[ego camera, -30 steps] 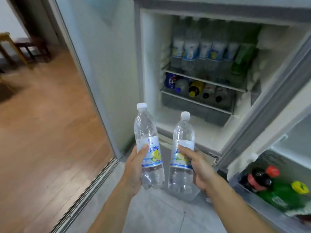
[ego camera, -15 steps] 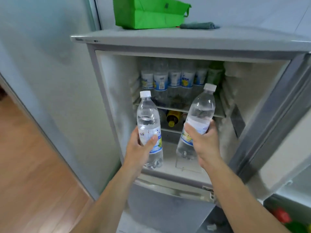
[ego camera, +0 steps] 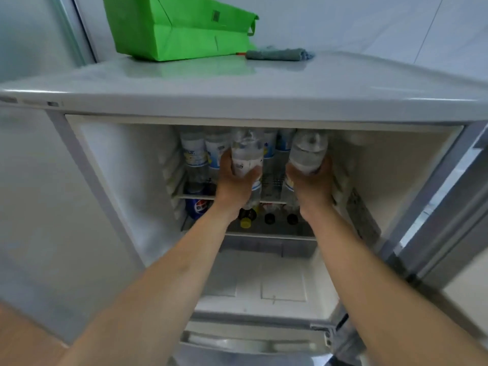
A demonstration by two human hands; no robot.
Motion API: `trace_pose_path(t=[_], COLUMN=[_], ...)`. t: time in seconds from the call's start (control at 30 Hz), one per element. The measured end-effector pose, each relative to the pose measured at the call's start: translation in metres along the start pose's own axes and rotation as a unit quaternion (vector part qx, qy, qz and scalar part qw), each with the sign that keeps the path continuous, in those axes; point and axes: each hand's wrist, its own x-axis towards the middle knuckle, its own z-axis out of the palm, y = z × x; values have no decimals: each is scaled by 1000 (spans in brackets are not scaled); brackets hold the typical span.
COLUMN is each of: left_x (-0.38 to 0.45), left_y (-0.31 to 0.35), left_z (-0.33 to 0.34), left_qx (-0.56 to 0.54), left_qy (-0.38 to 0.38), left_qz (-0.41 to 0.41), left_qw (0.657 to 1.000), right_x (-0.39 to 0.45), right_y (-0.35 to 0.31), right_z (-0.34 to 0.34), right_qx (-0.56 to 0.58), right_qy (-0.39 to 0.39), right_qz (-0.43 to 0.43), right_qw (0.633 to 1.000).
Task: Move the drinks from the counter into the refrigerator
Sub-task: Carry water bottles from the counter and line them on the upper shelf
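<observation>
The fingers of the left hand (ego camera: 233, 180) are curled round a clear water bottle (ego camera: 247, 154), gripping it at the label, and the fingers of the right hand (ego camera: 311, 180) wrap a second water bottle (ego camera: 307, 151) the same way. Both bottles now stand up inside the refrigerator (ego camera: 237, 101), near 12 o'clock in the view, their caps hidden behind the top edge of the opening. A second ago they were held low in front of the open compartment; half a second ago they were raised to its mouth; now both arms are stretched in and the bottles hang over the wire shelf (ego camera: 272, 200), just in front of the row of labelled bottles (ego camera: 195, 154) already stored at the back.

Whether the bases touch the shelf cannot be told, since the hands cover them. By my reading, the carry is over and the setting-down is at hand: each bottle needs lowering into a free gap, then letting go.

Below the shelf, toward 6 o'clock from the hands, lie a Pepsi bottle (ego camera: 198, 206) and dark-capped bottles (ego camera: 269, 217). On the refrigerator top, at 12 o'clock, rest a green bag (ego camera: 179, 27) and a grey cloth (ego camera: 277, 54).
</observation>
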Motion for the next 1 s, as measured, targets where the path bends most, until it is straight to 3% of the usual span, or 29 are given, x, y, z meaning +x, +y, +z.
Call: trace_pose_path(t=[0.33,0.53,0.7,0.87,1.0], left_x=[51,48,27,14,19], left_y=[-27,-30,-33,-39,-41], left_z=[11,13,6,15,19], left_qx=[47,140,233,229,251], left_qy=[0,-5,47,56,66], left_qz=[1,60,129,76,33], left_qw=[999,988,963,969,965], right_x=[65,85,73,65,77], right_y=[31,34,46,65,63], right_z=[32,48,33,30,37], right_qx=[-75,-84,-269,-292,-298], right_qy=[-35,-22,19,4,-17], right_qz=[-16,17,-40,35,45], right_qw=[996,996,962,956,953])
